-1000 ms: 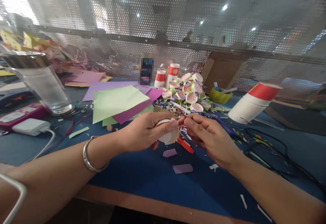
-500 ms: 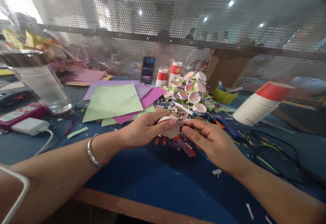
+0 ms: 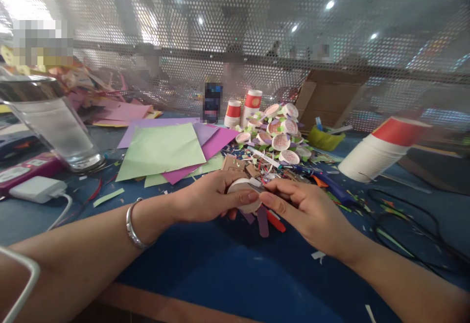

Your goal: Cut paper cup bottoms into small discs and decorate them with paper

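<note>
My left hand (image 3: pixel 209 193) is closed around the rim of a short white paper cup base (image 3: pixel 245 204), thumb across its near face. Beside it, my right hand (image 3: pixel 308 210) is closed in a pinch at the cup base's right edge. A small greyish piece shows by those right fingertips, too blurred to name. Purple paper strips (image 3: pixel 263 222) and a red marker-like stick (image 3: pixel 276 222) lie on the table just below the hands. Paper scraps and small brown cardboard pieces (image 3: pixel 234 163) lie behind them.
Cup bases with paper petals (image 3: pixel 281 142) are piled behind the hands. Stacked paper cups (image 3: pixel 378 149) lean at right, near a blue glue gun (image 3: pixel 332 189) and black cable (image 3: pixel 385 215). Coloured paper sheets (image 3: pixel 161 147), a glass bottle (image 3: pixel 69 137) and a power strip (image 3: pixel 29 169) stand left.
Both hands have come slightly down towards me with the cup base. The right fingertips have moved closer against its edge, and the view has shifted a little.
</note>
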Available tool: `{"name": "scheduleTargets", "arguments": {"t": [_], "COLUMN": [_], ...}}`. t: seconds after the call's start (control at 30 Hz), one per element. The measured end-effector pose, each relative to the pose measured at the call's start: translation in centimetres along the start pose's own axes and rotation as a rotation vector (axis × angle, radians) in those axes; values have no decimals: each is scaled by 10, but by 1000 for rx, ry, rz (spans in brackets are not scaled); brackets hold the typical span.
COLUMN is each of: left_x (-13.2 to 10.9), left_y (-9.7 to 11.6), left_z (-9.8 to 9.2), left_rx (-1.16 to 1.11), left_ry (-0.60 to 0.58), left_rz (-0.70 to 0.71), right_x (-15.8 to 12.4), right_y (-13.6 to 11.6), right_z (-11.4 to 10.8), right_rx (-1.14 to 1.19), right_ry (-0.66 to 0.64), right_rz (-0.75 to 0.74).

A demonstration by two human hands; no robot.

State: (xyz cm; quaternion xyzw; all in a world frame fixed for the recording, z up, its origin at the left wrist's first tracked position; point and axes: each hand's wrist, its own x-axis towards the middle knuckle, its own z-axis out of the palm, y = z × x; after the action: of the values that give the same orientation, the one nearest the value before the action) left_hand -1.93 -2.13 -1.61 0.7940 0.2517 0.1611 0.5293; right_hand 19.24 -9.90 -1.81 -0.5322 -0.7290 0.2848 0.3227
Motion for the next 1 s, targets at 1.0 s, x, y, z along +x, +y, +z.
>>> {"name": "scheduleTargets", "arguments": {"t": [1.0], "left_x": [1], "left_y": [-3], "left_z": [1], "left_rx": [-211], "left_ry": [-101], "left_rz": [112], "right_x": [-5], "right_y": [-10], "right_z": [-4], "right_rx": [-65], "right_ry": [8], "right_rz": [-53]}}
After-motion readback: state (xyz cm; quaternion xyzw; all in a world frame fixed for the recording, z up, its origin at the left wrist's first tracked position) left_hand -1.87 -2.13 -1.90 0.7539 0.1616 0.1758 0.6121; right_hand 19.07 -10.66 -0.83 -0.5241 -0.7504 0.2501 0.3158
